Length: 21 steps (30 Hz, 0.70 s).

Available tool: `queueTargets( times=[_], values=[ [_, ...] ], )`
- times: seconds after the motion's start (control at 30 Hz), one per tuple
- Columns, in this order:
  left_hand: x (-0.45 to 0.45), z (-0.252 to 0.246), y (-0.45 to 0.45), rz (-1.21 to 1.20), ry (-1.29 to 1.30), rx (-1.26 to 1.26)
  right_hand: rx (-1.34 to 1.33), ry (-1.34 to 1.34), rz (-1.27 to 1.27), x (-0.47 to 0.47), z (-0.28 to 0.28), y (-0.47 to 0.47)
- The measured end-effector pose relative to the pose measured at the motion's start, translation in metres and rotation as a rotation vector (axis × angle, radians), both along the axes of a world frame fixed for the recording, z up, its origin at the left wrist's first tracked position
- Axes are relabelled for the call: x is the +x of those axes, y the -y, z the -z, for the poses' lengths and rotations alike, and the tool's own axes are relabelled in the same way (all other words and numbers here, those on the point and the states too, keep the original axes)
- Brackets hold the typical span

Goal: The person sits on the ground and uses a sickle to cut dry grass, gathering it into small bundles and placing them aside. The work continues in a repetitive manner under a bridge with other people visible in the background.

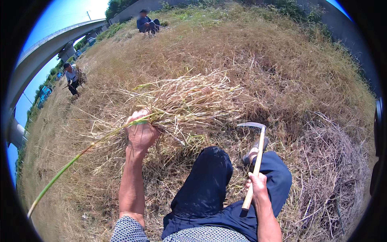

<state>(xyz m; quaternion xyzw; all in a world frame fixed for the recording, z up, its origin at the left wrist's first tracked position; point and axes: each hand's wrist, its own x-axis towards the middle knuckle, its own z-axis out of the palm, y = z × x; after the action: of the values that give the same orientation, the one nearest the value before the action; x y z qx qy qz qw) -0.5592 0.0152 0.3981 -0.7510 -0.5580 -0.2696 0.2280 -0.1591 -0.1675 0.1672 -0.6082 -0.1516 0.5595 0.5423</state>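
My left hand (141,133) is closed around a thick bundle of dry straw-like stalks (196,103), whose cut ends fan out to the right. A long green stem (65,168) crosses over that fist and reaches down to the lower left. In my right hand (256,183) is a sickle, gripped low on its pale wooden handle (257,163). Its curved metal blade (251,124) points left, above my shoe (254,152) and apart from the bundle. My fingers hide part of the handle and the middle of the bundle.
Dry standing grass (193,57) covers the slope ahead. Brushy grey stems (329,175) lie heaped at right. One person (147,22) sits far off at the top; another person (72,77) bends at the left. Beyond are a concrete viaduct (57,37) and a blue vehicle (44,96).
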Motion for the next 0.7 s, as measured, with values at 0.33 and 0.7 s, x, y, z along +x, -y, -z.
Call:
queueTargets(
  times=[0.33,0.7],
  values=[
    [0.151,0.132,-0.076,0.191,0.231,-0.980,0.015,-0.022,0.078,0.013,-0.003,0.014],
    [0.031,0.412,-0.047,0.081,-0.114,-1.251,-0.226,-0.069,-0.123,-0.004,0.010,-0.006]
  ],
)
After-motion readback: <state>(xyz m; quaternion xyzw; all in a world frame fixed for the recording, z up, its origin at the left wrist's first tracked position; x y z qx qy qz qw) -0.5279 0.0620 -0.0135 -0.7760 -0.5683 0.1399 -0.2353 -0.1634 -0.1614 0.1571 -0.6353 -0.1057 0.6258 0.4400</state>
